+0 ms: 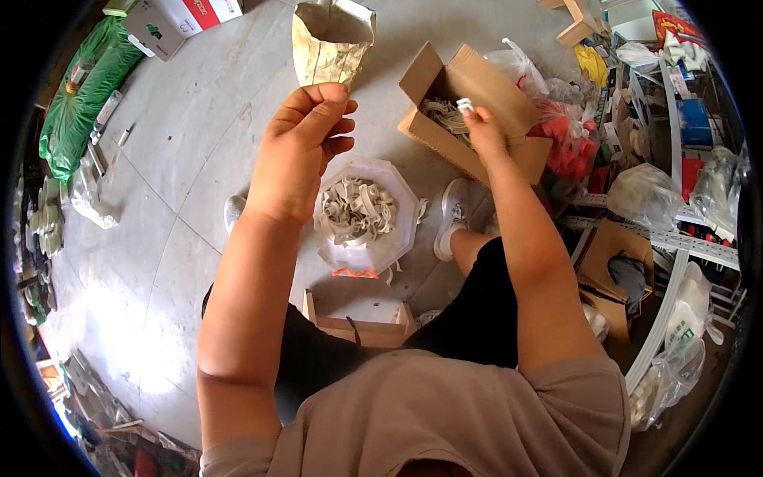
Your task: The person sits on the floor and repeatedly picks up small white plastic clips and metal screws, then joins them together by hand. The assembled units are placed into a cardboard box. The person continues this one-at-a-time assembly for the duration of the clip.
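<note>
Up in front of me, my left hand is closed, thumb pressed against the forefinger; anything pinched there is too small to make out. Just beyond its fingertips stands a yellowish sack, its mouth open. My right hand pinches a small white piece above the open cardboard box. Greyish curved strips lie inside that box. Between my feet sits a white octagonal tub with a heap of curved beige-grey pieces.
A low wooden stool or frame is between my knees. Clear bags with red contents crowd the box's right side, beside a cluttered metal rack. At the far left lies a green sack near a white carton.
</note>
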Available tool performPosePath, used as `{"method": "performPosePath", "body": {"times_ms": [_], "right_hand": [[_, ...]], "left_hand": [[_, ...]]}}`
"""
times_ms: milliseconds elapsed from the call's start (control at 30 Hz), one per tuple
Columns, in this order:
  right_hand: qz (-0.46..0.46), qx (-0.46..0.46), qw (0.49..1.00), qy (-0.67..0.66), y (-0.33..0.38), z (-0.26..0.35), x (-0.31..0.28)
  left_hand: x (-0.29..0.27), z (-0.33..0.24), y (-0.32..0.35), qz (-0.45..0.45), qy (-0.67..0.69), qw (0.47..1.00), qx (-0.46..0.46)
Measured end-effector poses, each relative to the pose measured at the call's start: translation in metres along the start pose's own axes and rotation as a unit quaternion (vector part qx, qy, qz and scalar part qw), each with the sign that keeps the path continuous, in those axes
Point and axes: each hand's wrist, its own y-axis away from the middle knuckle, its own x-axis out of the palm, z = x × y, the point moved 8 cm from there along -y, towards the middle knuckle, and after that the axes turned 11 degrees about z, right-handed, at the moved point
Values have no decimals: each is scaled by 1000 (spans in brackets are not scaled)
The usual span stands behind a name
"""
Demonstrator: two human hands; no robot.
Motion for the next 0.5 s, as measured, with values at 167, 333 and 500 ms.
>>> {"method": "performPosePath", "body": {"times_ms": [167, 333, 500], "right_hand": [[-202, -85, 958, 184, 13, 2, -26], [43, -182, 971, 147, 50, 40, 82], [25, 36, 996, 76, 94, -34, 145]], "left_hand": [[-11, 0, 10, 15, 9, 1000, -12], [-13, -5, 16, 3, 10, 1000, -9], [-16, -14, 23, -8, 22, 1000, 3]]}}
